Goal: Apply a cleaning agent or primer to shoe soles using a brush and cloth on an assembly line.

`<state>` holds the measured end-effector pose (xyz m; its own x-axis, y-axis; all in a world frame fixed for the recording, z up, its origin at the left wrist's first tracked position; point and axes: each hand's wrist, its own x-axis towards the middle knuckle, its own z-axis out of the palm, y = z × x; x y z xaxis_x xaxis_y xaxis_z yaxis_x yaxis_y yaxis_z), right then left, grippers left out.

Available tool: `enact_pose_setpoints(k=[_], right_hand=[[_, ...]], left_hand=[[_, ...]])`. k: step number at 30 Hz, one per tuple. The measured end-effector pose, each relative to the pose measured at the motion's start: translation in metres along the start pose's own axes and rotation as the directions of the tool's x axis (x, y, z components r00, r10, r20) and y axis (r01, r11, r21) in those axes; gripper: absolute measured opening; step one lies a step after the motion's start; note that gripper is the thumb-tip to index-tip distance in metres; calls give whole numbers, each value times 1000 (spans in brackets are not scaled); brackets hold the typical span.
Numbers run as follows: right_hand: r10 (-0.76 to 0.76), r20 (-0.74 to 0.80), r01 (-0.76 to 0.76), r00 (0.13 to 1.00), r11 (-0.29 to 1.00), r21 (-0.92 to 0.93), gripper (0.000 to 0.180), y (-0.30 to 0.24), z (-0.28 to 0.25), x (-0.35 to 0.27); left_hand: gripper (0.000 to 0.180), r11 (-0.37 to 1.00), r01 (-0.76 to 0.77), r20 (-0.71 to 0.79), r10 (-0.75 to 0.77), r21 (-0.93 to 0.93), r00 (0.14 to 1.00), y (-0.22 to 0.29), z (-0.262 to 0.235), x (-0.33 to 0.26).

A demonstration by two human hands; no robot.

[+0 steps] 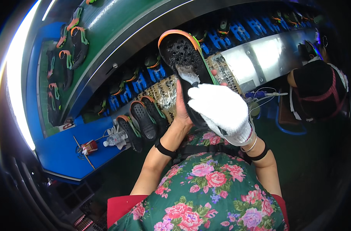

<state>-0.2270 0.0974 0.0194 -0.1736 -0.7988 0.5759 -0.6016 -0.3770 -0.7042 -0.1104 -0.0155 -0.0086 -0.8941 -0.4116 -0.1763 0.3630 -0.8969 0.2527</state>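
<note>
A black shoe sole (179,48) with round holes and an orange and green rim stands tilted up in front of me. My left hand (182,106), bare, grips it from the left side and from behind, and some fingertips show past its right edge. In a white knit glove, my right hand (221,107) closes around a brush (188,75) with a dark ferrule. The pale bristles touch the inner face of the sole, which looks wet and shiny. The brush handle is hidden by the glove.
Several similar soles (143,119) lean at my left beside a plastic bottle (115,138) on a blue table (63,152), near a small red container (90,147). A green conveyor (117,23) carries more soles. Blue racks (241,32) line the back. A co-worker (318,90) sits at right.
</note>
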Motion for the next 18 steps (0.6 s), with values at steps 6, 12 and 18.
enact_pose_setpoints(k=[6,12,18], right_hand=[[-4,-26,9,1000,982,190,43,10,-5,-7],[-36,-87,44,996,994,100,29,-20,-6,12],[12,-104,5,994,987,158,30,-5,-13,2]], left_hand=[[102,994,-31,102,42,-108,994,3,-1,3],[103,999,12,146,-18,43,989,9,-16,7],[100,983,-126,-12,126,-130,992,9,10,10]])
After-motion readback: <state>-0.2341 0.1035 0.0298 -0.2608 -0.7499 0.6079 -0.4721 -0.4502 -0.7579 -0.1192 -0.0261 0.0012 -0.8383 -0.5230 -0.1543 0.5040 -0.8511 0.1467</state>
